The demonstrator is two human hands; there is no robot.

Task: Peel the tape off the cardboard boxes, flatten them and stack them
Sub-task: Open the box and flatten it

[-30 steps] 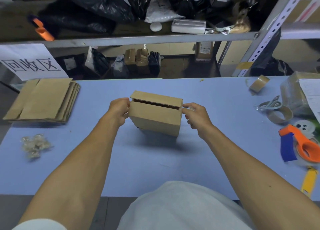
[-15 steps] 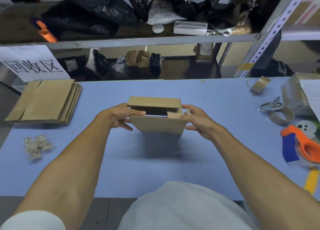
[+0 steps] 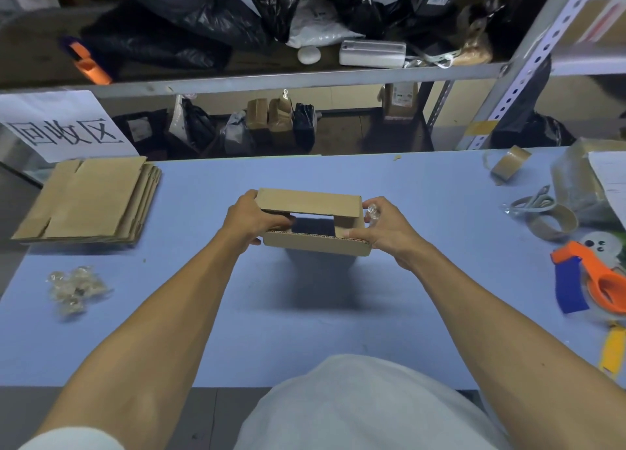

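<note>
Blue table (image 3: 423,192); orange tape dispenser (image 3: 606,280) at right edge; white paper sign (image 3: 64,127) far left; metal shelf (image 3: 271,80) behind.

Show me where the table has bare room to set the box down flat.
Bare: the blue table between the flattened stack and the tape roll, and the near strip below the box. Crowded: right edge round the tape dispenser; tape wads near left.
</note>
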